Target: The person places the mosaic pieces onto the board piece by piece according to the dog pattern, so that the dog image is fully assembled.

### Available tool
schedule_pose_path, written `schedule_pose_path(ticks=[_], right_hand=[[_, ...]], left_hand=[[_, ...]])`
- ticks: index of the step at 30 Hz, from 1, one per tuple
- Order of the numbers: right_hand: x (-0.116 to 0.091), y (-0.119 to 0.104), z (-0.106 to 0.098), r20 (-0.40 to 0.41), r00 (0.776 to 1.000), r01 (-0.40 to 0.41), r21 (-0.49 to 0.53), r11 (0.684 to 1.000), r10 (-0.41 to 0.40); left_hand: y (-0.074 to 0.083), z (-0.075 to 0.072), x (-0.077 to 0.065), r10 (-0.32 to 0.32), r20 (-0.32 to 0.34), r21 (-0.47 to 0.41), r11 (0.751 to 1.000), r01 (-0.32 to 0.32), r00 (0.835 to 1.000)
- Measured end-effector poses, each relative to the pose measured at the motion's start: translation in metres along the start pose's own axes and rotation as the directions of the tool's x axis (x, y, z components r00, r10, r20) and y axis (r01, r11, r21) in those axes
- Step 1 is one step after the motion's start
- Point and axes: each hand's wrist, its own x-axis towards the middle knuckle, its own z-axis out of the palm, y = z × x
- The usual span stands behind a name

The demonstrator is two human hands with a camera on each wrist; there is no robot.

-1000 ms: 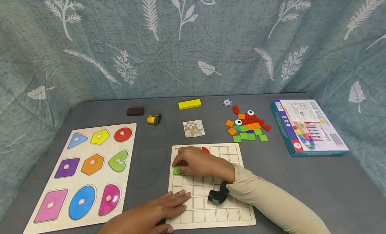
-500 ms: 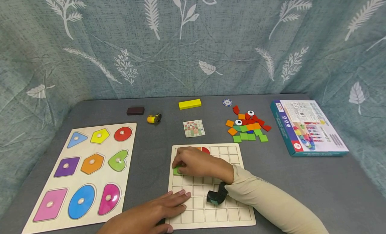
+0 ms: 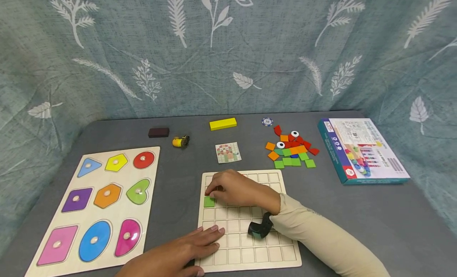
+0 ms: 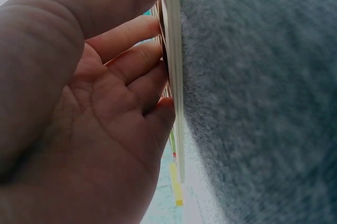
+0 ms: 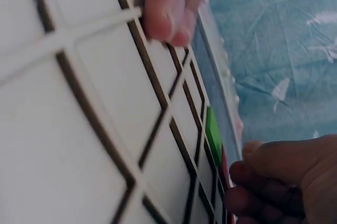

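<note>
The pale wooden grid board (image 3: 250, 251) lies flat in front. My left hand (image 3: 192, 245) rests on its near left corner, fingers extended over the cells; in the left wrist view, the thumb (image 4: 116, 2) lies along the board's edge (image 4: 175, 50). My right hand (image 3: 233, 187) is over the far left cells with bent fingers. A green square tile (image 3: 209, 201) sits in a left-column cell beside the thumb. Just beyond it, the fingertips are right at a red piece (image 5: 225, 167), mostly covered by the hand; I cannot tell whether they pinch it.
Behind the board lie a pattern card (image 3: 228, 152) and loose tiles (image 3: 292, 162). A shape puzzle (image 3: 85, 213) lies left, a box (image 3: 364, 150) right. Farther back are a yellow block (image 3: 223, 124), dark block (image 3: 158, 132), yellow figure (image 3: 180, 141) and poker chip (image 3: 267, 122).
My right hand has shifted slightly away from me, from the green tile toward the red piece, uncovering more of the green tile. The left hand stays in place.
</note>
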Motion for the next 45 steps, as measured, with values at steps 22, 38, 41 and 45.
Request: schedule_pose_path(ticks=[22, 38, 41, 45], right_hand=[[-0.061, 0.058, -0.050, -0.227, 0.942, -0.237, 0.079, 0.968, 0.249], [-0.102, 0.102, -0.089, -0.414, 0.844, -0.365, 0.021, 0.931, 0.340], [-0.106, 0.109, -0.094, -0.445, 0.819, -0.399, 0.012, 0.917, 0.362], [-0.110, 0.114, -0.102, -0.448, 0.789, -0.460, 0.022, 0.888, 0.420]], left_hand=[[0.004, -0.003, -0.004, -0.041, 0.001, -0.071, 0.997, 0.041, 0.999], [0.007, -0.007, -0.009, -0.050, -0.007, -0.035, 0.998, 0.049, 0.999], [0.007, -0.007, -0.008, -0.049, -0.007, -0.031, 0.998, 0.048, 0.999], [0.007, -0.007, -0.008, -0.056, -0.001, -0.031, 0.998, 0.056, 0.998]])
